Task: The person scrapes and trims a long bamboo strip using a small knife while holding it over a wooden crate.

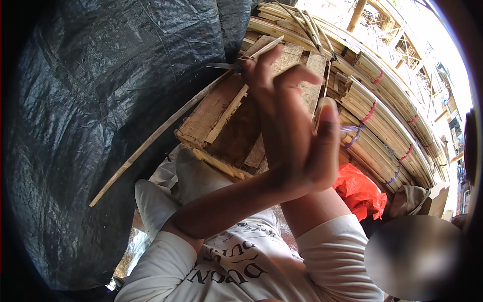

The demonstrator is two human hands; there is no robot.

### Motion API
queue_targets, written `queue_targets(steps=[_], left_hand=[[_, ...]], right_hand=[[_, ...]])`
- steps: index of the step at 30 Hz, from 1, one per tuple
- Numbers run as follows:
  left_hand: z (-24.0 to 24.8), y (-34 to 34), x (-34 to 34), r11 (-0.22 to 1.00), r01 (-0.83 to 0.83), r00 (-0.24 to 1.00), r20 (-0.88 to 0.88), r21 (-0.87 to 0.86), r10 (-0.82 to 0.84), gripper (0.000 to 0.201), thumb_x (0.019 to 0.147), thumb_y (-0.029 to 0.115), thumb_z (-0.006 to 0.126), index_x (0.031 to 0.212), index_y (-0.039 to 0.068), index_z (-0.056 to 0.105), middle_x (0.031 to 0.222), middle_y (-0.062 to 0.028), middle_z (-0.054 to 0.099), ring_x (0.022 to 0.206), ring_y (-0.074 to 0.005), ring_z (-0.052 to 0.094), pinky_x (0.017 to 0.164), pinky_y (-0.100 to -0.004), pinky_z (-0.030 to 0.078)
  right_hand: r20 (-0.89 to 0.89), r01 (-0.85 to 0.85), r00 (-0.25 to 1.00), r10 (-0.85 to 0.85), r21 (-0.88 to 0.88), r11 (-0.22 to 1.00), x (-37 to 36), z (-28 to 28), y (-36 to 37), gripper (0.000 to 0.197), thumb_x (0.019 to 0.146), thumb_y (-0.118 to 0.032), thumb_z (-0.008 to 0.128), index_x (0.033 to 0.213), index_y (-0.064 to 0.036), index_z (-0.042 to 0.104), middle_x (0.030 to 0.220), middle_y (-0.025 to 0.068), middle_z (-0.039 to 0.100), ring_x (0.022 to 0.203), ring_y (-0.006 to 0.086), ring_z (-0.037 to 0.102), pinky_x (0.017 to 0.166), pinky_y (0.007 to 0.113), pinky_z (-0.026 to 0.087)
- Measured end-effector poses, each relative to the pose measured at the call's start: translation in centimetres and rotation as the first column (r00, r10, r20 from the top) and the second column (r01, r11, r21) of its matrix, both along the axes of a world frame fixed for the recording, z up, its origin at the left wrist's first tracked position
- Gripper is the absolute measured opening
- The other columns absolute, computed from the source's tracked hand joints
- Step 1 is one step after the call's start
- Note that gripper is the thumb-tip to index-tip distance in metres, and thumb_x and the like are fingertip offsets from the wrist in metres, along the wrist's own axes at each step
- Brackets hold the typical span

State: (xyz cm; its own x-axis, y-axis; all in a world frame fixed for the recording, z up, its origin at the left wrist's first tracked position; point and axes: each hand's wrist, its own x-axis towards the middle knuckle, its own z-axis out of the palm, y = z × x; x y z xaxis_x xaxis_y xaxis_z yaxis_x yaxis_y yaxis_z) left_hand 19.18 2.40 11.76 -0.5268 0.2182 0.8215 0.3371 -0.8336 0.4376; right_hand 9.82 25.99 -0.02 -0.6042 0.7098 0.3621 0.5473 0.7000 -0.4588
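Observation:
My left hand [302,126] reaches across in front of my right forearm, blurred at its edges. Its thumb stands away from bent, parted fingers, and I see nothing in it. Farther off, mostly behind it, my right hand [248,71] appears closed round a knife, whose thin grey blade [220,65] points left. The handle is hidden. A pale pointed wooden strip [268,47] slants up beside the fingertips; whether a finger touches it I cannot tell. Below both hands stands a rough wooden crate-like bench [196,123] with a gap in its top.
A long thin stick [151,141] leans along a dark tarpaulin [95,100] on the left. Bundles of split bamboo-like strips [387,123], tied with red and purple bands, lie at the right. A red plastic bag [358,189] sits near my right arm. My knees border the bench.

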Motion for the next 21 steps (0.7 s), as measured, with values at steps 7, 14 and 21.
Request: queue_targets(steps=[7, 14, 21], left_hand=[[0.3, 3.7, -1.6, 0.96, -0.275, 0.903, -0.327, 0.06, 0.279, 0.038, 0.083, 0.005, 0.053, 0.119, -0.007, 0.046, 0.147, -0.0333, 0.025, 0.115, -0.0351, 0.042, 0.103, -0.0486, 0.035], [-2.1, 6.1, -12.2, 0.764, -0.631, 0.654, -0.438, 0.135, 0.617, 0.033, 0.087, 0.01, 0.056, 0.116, -0.005, 0.051, 0.146, -0.028, 0.026, 0.116, -0.0324, 0.046, 0.102, -0.0473, 0.037], [-5.2, -4.1, -22.3, 0.714, -0.589, 0.792, -0.445, -0.379, 0.417, 0.018, 0.093, 0.008, 0.057, 0.109, -0.001, 0.059, 0.111, -0.0163, 0.061, 0.102, -0.0311, 0.062, 0.095, -0.0425, 0.048]], right_hand=[[-0.048, 0.031, 0.999, -0.025, 0.142, 0.989, -0.6, 0.4, -1.6, 0.021, 0.096, -0.018, 0.057, 0.106, -0.0132, 0.075, 0.1, 0.017, 0.074, 0.099, 0.0358, 0.072, 0.083, 0.047, 0.058], [-0.164, 0.046, 0.985, -0.05, -0.028, 0.999, -0.3, 0.9, -2.9, 0.02, 0.094, -0.025, 0.062, 0.105, -0.0176, 0.076, 0.105, 0.015, 0.076, 0.1, 0.0343, 0.073, 0.083, 0.047, 0.059], [0.007, 0.03, 0.999, -0.032, 0.215, 0.976, 0.4, -0.1, 0.2, 0.013, 0.09, -0.016, 0.064, 0.099, -0.019, 0.073, 0.106, 0.0116, 0.074, 0.102, 0.0365, 0.071, 0.084, 0.049, 0.057]])
